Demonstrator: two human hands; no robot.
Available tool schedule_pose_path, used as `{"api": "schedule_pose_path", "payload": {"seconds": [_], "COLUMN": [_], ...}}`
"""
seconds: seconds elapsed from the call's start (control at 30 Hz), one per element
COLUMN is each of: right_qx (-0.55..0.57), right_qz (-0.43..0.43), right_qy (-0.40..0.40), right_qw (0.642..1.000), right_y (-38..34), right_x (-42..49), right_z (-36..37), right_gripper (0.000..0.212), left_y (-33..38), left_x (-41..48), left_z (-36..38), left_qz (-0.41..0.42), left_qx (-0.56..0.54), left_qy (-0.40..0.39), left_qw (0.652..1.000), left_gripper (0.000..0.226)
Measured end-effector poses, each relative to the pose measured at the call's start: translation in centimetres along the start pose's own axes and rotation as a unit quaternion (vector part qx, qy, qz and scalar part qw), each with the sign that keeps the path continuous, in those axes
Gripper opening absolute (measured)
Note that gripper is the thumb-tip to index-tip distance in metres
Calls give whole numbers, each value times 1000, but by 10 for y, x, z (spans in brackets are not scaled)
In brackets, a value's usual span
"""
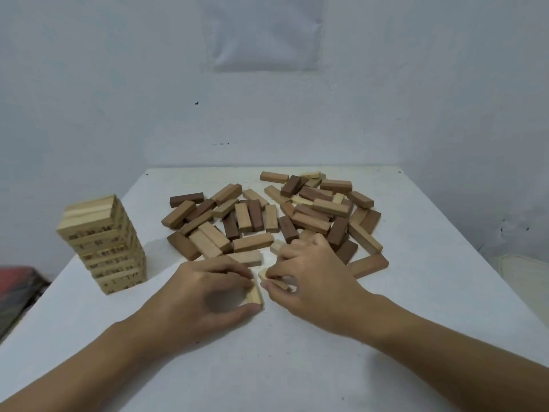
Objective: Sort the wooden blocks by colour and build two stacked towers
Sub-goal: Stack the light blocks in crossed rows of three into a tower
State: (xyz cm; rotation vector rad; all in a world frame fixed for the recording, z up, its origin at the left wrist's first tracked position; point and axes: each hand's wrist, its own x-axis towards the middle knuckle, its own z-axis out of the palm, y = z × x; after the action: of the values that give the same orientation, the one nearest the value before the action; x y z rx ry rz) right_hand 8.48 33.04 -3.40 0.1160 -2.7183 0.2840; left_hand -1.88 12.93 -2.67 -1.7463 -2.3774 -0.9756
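Note:
A tower of pale wooden blocks [104, 243] with printed numbers stands on the left of the white table [416, 292]. A loose pile of brown and tan blocks [267, 218] spreads across the table's middle and back right. My left hand [208, 295] pinches a pale block [255, 295] between thumb and fingers in front of the pile. My right hand [312, 281] pinches another pale block [274, 279] right beside it. The two hands almost touch. Most of each held block is hidden by fingers.
A grey wall rises just behind the table's far edge. A dark red and grey cloth [15, 289] lies below the table's left edge. A pale object [525, 275] sits off the right edge.

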Motion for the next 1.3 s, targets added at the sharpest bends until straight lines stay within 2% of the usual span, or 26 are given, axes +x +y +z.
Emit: {"api": "schedule_pose_path", "payload": {"seconds": [0.07,0.17,0.23,0.3,0.4,0.5,0.57,0.7,0.93,1.03,1.17,1.23,1.3], "right_qx": [-1,59,137,162,82,3,-15,-45,67,145,238,253,230], "right_qz": [2,19,56,88,106,133,138,149,114,89,101,102,114], "right_qy": [-21,-42,0,45,42,-14,-52,-97,-29,-10,-42,-45,6], "right_qw": [1000,997,989,982,990,991,989,983,991,985,965,961,966], "right_y": [-5,-7,-2,10,36,60,70,93,124,116,102,98,102], "right_x": [2,8,17,36,73,102,114,123,110,109,116,120,123], "right_z": [0,-6,-10,-12,-10,-13,-15,-11,-8,-7,-5,-5,-6], "right_gripper": [40,36,29,23,23,34,40,39,37,44,50,48,44], "left_y": [-3,-6,-8,-11,-14,-14,-15,-19,-20,-20,-18,-18,-18], "left_x": [-1,-1,-1,-1,-2,-1,0,0,1,0,1,0,0], "left_z": [2,1,2,4,6,6,6,8,12,10,9,8,8], "left_qz": [8,15,18,21,19,19,18,13,-11,-14,-14,-15,-18], "left_qx": [-7,-24,-29,-31,-40,-53,-59,-62,-89,-89,-83,-82,-86], "left_qy": [0,10,16,22,29,36,39,46,59,51,48,49,48], "left_qw": [1000,1000,999,999,999,998,997,997,994,995,995,995,995], "left_gripper": [34,34,33,33,31,23,20,12,14,15,17,16,15]}}
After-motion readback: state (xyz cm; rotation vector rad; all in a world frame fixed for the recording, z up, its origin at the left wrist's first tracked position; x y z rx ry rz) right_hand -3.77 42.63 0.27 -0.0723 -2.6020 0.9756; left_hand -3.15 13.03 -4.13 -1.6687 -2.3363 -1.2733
